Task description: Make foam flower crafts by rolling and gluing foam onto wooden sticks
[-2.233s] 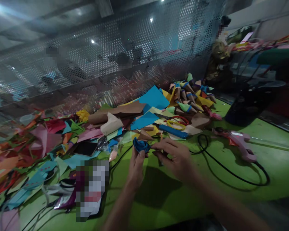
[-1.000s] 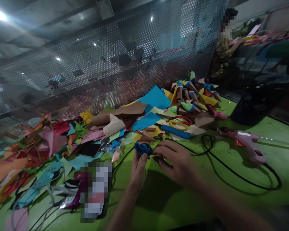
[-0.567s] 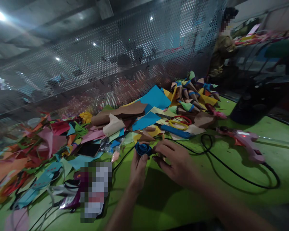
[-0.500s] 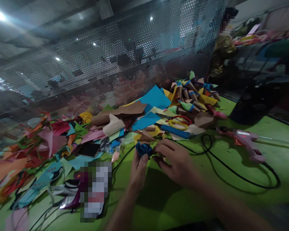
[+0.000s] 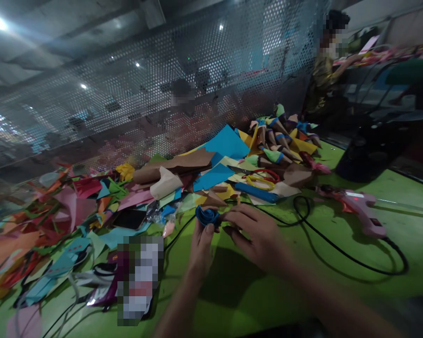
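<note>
Left hand [image 5: 201, 243] pinching blue paper [image 5: 206, 215], right hand [image 5: 256, 233] at its edge, grip unclear, glue gun [image 5: 365, 212] well apart

Left hand [image 5: 202, 241], bare: raised, fingers curled behind, left thumb [image 5: 209, 230] upright and pressed in front, the grip closed. Left wrist [image 5: 198, 266]: nearly in line with the left forearm [image 5: 179, 295], which is bare and slants up to the right from the bottom edge. Right hand [image 5: 255, 230], bare: back uppermost, knuckles bent, right fingers [image 5: 238, 217] reaching leftward, tips just beside the left hand; whether they pinch cannot be told. Right forearm [image 5: 324, 291]: bare, rather blurred, slanting up to the left from the lower right.
</note>
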The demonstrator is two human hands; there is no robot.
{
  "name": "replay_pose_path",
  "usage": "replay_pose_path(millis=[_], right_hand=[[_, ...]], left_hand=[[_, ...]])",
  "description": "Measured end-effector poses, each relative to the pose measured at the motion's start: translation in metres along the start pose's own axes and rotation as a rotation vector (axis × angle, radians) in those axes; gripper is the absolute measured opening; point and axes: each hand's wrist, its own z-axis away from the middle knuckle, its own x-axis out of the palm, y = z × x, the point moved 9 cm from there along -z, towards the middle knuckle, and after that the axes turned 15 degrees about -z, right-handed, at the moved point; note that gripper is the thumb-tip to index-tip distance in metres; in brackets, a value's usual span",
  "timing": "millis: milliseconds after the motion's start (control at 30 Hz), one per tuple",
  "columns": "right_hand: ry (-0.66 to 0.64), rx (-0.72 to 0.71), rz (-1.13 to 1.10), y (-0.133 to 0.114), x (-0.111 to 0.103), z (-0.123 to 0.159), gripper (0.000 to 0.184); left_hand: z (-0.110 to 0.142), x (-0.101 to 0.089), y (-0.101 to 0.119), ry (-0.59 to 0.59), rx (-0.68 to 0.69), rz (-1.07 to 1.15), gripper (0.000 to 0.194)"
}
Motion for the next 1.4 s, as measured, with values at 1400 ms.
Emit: replay_pose_path(millis=[1400], right_hand=[[0.001, 0.013, 0.010, 0.0015, -0.0008, 0.0013, 0.023]], left_hand=[[-0.0002, -0.0059, -0.0084, 0.041, -0.025, -0.042, 0.038]])
